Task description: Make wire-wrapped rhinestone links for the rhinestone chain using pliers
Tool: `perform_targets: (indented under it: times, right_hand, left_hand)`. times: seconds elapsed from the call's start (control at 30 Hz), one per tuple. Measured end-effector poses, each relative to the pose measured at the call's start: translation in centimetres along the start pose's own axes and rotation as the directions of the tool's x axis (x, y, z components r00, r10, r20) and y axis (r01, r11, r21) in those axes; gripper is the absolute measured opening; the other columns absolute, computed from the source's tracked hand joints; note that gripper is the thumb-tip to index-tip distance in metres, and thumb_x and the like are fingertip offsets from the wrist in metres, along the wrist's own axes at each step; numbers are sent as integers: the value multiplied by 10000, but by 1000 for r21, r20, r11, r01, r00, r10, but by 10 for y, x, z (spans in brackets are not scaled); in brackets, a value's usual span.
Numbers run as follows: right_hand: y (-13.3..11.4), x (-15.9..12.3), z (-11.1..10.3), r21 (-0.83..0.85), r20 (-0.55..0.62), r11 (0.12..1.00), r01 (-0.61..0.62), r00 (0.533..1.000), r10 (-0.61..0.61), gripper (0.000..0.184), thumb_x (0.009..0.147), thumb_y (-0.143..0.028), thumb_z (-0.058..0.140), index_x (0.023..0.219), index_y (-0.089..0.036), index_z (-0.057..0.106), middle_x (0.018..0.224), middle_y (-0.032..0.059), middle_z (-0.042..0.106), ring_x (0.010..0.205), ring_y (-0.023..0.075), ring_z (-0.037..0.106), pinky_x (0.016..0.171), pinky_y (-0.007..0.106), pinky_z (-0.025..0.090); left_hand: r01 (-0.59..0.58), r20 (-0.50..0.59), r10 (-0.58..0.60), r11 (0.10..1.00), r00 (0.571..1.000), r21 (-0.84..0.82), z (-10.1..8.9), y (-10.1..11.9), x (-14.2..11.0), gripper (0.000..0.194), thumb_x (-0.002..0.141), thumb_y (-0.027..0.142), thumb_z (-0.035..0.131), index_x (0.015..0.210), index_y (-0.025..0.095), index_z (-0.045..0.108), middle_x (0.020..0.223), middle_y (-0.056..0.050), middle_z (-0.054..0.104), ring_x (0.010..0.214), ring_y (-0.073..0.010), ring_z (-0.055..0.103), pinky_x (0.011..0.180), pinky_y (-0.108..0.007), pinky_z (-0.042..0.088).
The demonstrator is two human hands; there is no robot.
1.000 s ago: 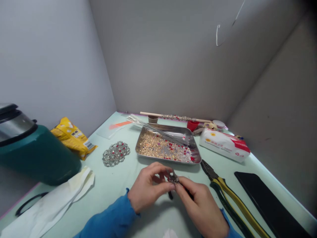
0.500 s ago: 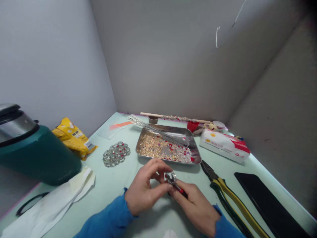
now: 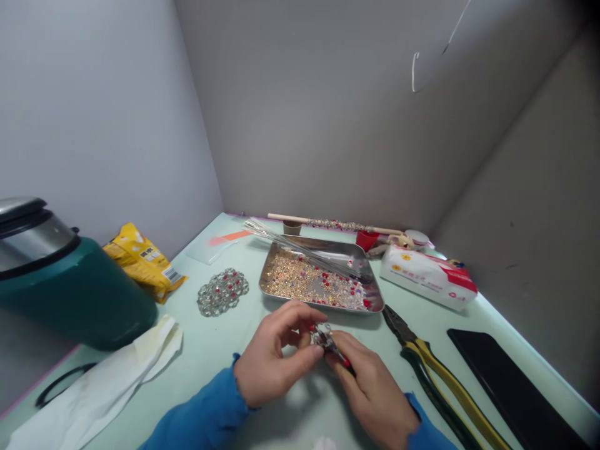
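Between the fingers and thumb of my left hand (image 3: 281, 353) is a small beaded ring-like piece (image 3: 320, 330) with clear and red beads, partly hidden by the fingertips. My right hand (image 3: 372, 384) is wrapped round small pliers with red-and-black handles (image 3: 345, 364); their dark jaws point up-left and meet the beaded piece. Just beyond both hands stands a metal tray (image 3: 323, 306) holding gold, clear and red beads. A bundle of thin wires (image 3: 276, 236) lies slanting across it. Left of the tray sits a group of beaded pieces (image 3: 222, 292).
Large pliers with green-and-yellow handles (image 3: 434, 369) and a black phone-like slab (image 3: 506, 381) lie at right, below a tissue pack (image 3: 429, 275). At left are a green flask (image 3: 75, 294), a yellow packet (image 3: 145, 259) and white paper (image 3: 103, 387). A bead-strung stick (image 3: 337, 224) lies behind the tray.
The beaded piece has turned slightly in my left fingers, and the plier jaws now lie closer against it. The whole view has shifted a little.
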State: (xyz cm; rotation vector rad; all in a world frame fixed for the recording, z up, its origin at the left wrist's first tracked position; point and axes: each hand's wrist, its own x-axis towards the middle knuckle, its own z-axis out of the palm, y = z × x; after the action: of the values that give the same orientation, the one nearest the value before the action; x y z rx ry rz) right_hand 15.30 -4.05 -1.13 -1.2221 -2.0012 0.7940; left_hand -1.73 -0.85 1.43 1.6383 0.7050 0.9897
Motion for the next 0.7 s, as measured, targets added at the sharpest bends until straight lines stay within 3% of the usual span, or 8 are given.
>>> perform_targets:
  times: [0.17,0.3,0.5,0.7]
  right_hand:
    - [2,-1,4,-152,-45,988,24,999,-31,148,862,-138,399,922,-182,527,926,67,544,874,212,488,744,345,398]
    - [5,-3,6,-164,-34,986,9,999,-14,116,862,-145,399,883,-178,509,876,58,545,809,196,512,694,320,402]
    - [3,-4,7,-71,-35,997,-21,999,19,158,863,-124,369,917,-172,509,859,62,582,756,182,546,645,289,409]
    - [-6,-2,0,117,26,993,-35,999,32,280,828,-48,401,1059,-167,507,982,68,596,889,174,549,771,273,418]
  left_hand:
    - [74,78,-65,991,995,-109,-2,-1,1,269,776,171,554,1045,164,578,940,-46,440,648,-84,475,563,-253,488]
    - [87,103,-75,988,992,-126,-2,-1,2,293,785,171,544,1075,182,586,962,-53,432,692,-103,494,571,-264,504]
    - [128,106,-106,965,989,-227,1,-2,2,284,796,210,548,1074,167,587,1014,-85,457,671,-107,529,555,-278,506]
    - [192,179,-140,927,974,-323,2,-8,-1,386,815,251,544,1180,133,494,861,-90,567,592,-107,554,599,-313,477]
